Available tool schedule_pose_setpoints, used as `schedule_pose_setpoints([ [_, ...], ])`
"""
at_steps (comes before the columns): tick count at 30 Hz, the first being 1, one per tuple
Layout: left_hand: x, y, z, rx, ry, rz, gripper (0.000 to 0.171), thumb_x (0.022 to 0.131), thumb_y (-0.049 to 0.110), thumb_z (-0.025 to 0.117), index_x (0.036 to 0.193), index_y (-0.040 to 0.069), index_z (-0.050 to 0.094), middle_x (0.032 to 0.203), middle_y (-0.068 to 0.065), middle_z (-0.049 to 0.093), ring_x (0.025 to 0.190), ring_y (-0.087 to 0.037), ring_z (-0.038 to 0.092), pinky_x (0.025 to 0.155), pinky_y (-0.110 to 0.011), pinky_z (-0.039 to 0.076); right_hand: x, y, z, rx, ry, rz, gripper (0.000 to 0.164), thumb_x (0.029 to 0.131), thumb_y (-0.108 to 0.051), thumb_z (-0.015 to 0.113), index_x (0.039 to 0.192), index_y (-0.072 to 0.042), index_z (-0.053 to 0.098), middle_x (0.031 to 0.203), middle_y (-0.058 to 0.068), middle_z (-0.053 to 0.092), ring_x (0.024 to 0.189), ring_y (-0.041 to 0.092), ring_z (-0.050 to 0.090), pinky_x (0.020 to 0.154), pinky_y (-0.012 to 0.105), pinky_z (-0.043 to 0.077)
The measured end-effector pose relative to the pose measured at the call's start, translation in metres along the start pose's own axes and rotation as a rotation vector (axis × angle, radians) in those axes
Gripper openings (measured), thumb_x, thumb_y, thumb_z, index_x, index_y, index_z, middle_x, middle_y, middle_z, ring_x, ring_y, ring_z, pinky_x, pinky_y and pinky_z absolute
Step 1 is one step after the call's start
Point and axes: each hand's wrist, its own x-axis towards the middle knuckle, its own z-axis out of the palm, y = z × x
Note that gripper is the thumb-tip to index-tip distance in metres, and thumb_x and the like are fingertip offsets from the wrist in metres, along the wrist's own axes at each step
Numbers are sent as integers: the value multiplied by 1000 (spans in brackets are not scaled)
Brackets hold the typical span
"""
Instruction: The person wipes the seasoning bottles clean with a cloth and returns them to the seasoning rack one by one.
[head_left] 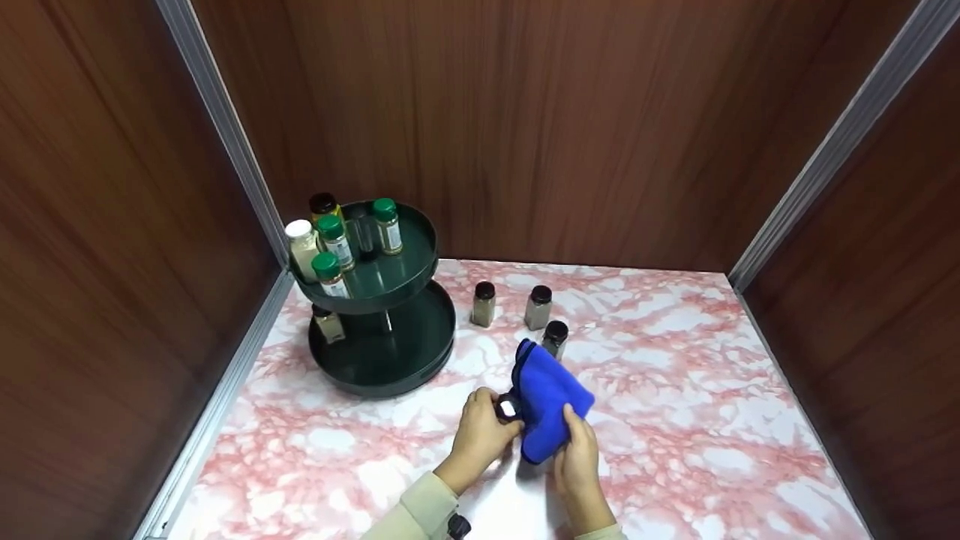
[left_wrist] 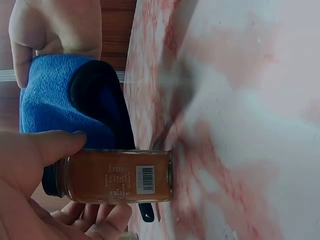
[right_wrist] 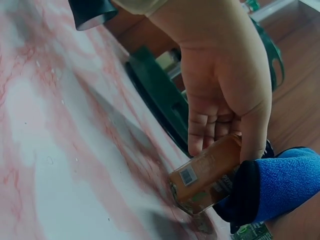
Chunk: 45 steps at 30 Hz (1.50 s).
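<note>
My left hand (head_left: 478, 439) grips a square glass spice jar (left_wrist: 117, 180) with a black lid (head_left: 508, 407) and brown-orange contents. In the left wrist view its thumb lies along one side and the fingers behind, and a barcode label shows near the base. The jar's base is close over the marbled tabletop. My right hand (head_left: 580, 457) holds a folded blue cloth (head_left: 551, 401) with black edging, thumb on top. The cloth is up against the jar's side, also in the right wrist view, where the cloth (right_wrist: 287, 187) covers part of the jar.
A dark green two-tier rack (head_left: 375, 352) stands at the left; its upper tray (head_left: 394, 281) bears several green-, white- and dark-capped bottles. One jar (head_left: 328, 326) sits on the lower tray. Behind the cloth stand three black-lidded jars (head_left: 484, 306). Wood-patterned panels (head_left: 510, 135) enclose the table.
</note>
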Motion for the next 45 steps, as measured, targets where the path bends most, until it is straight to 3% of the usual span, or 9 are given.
schedule_pose_setpoints([
  [11, 7, 0, -16, 14, -114, 93, 40, 68, 19, 89, 100, 7, 67, 90, -2, 64, 88, -21, 61, 82, -38, 53, -2, -4, 6, 7, -65, -62, 48, 110, -24, 43, 141, 13, 44, 119, 7, 71, 112, 17, 67, 100, 31, 53],
  [18, 13, 0, -21, -5, -199, 173, 31, 70, 13, 87, 96, 7, 70, 90, -9, 70, 84, -18, 62, 79, -38, 54, 4, -10, 15, -3, -116, -42, 40, 110, -21, 43, 133, 9, 55, 114, 8, 73, 108, 20, 69, 97, 35, 55],
  [24, 19, -2, -23, 26, -215, 236, 28, 67, 6, 82, 91, 8, 68, 86, -9, 70, 80, -18, 61, 75, -38, 53, 19, 7, 18, -93, -90, -13, 42, 107, -24, 48, 130, 10, 58, 111, 6, 73, 105, 16, 69, 96, 31, 55],
  [30, 19, -3, -23, 3, -260, 176, 42, 65, 4, 86, 104, 2, 70, 103, -17, 73, 97, -27, 67, 89, -43, 55, 24, 29, 5, -148, -69, 97, 46, 108, -27, 49, 133, 10, 57, 115, 9, 74, 105, 15, 69, 96, 30, 55],
  [35, 19, -3, -25, -23, -287, 151, 50, 65, 3, 88, 111, -1, 70, 108, -18, 73, 103, -30, 68, 95, -46, 53, 9, 19, 5, -203, -4, 110, 46, 107, -25, 48, 131, 13, 56, 108, 9, 75, 97, 13, 70, 90, 28, 56],
  [38, 20, -4, -26, -8, -283, 170, 44, 64, 3, 87, 105, 3, 71, 102, -14, 74, 97, -25, 67, 90, -42, 54, 2, 2, 12, -189, 12, 104, 45, 107, -25, 49, 129, 13, 56, 105, 6, 75, 94, 13, 70, 87, 27, 57],
  [41, 21, -5, -27, -3, -279, 197, 38, 62, 1, 86, 96, 7, 70, 92, -10, 73, 84, -18, 64, 78, -35, 54, -1, -10, 21, -136, 6, 71, 44, 106, -25, 50, 129, 13, 57, 105, 7, 75, 95, 14, 71, 88, 29, 57],
  [45, 22, -6, -29, -7, -270, 230, 31, 61, -1, 81, 86, 10, 67, 81, -10, 71, 69, -10, 54, 64, -28, 48, 6, -5, 30, -108, 7, 5, 43, 106, -24, 51, 128, 12, 58, 106, 7, 74, 98, 15, 70, 91, 29, 57],
])
